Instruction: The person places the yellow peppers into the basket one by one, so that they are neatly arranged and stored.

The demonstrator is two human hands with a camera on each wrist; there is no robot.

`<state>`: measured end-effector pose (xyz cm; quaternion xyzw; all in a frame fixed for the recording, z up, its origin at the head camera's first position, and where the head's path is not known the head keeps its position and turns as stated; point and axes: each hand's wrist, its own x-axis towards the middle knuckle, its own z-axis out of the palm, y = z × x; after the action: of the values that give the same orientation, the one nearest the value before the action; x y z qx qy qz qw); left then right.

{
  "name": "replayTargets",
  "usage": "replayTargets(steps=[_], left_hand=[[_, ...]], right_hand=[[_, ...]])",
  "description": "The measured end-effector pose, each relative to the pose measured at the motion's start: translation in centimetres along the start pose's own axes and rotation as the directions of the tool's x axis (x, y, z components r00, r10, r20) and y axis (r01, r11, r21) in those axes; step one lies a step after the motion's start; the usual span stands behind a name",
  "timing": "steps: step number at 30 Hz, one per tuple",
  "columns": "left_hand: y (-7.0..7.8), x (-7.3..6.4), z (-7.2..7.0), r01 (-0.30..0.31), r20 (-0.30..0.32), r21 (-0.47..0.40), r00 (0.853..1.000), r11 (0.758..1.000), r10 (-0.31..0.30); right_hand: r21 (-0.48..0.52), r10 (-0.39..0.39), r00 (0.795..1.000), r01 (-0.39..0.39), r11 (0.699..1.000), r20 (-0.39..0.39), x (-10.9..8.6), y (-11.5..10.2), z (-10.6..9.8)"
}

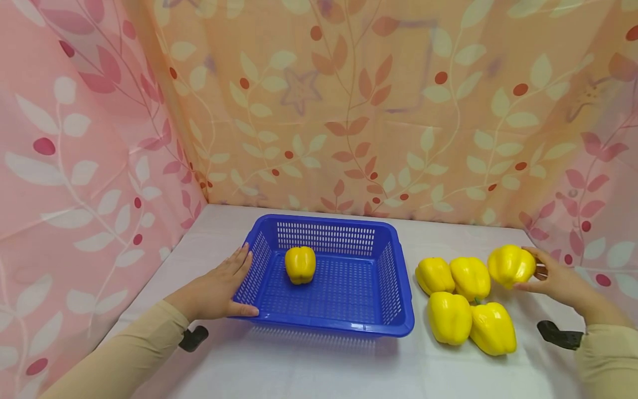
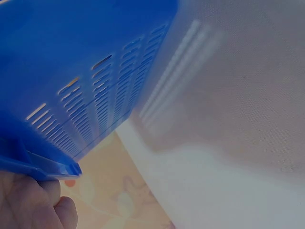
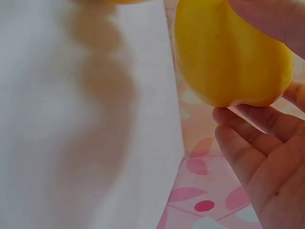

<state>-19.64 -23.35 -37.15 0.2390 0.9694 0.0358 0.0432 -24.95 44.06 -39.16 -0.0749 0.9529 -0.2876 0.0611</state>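
My left hand (image 1: 219,285) rests on the left rim of a blue plastic basket (image 1: 329,327), fingers stretched along it and the thumb on the front rim. In the left wrist view, part of that hand (image 2: 33,202) shows against the rim, beside the slotted wall (image 2: 102,90). One yellow bell pepper (image 1: 301,265) stands inside the basket, toward its left. At the far right, my right hand (image 1: 560,280) holds another yellow bell pepper (image 1: 510,266) between thumb and fingers. The right wrist view shows this pepper (image 3: 228,57) raised, fingertips (image 3: 221,114) against its end.
Several more yellow bell peppers (image 1: 450,317) sit in a cluster right of the basket, just left of my right hand. They stand on a white tabletop (image 1: 399,366). Patterned cloth (image 1: 349,111) hangs behind the table and along both sides. Black straps (image 1: 559,334) show near my wrists.
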Motion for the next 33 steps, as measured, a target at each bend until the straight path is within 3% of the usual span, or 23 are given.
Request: replayTargets(steps=[10,16,21,28,33], left_hand=[[0.1,0.0,0.1,-0.008,-0.006,-0.002,1.0,1.0,0.008],[0.1,0.0,0.1,-0.012,-0.008,0.001,1.0,1.0,0.012],[0.2,-0.1,-0.1,-0.011,-0.01,0.009,1.0,1.0,0.011],[0.3,-0.1,-0.3,-0.005,-0.003,0.0,1.0,1.0,0.005],[0.2,-0.1,-0.3,-0.017,-0.012,0.008,1.0,1.0,0.017]], right_hand=[[-0.006,-0.022,1.0,0.022,1.0,0.006,0.9,-2.0,-1.3],[0.0,-0.098,0.995,0.098,0.995,-0.021,1.6,-3.6,-1.6],[0.004,-0.161,0.986,0.161,0.987,-0.036,2.4,-5.6,-1.8],[0.013,-0.173,0.985,0.173,0.985,0.011,3.5,-8.6,-1.7],[0.009,-0.248,0.969,0.247,0.969,0.019,4.5,-10.8,-1.3]])
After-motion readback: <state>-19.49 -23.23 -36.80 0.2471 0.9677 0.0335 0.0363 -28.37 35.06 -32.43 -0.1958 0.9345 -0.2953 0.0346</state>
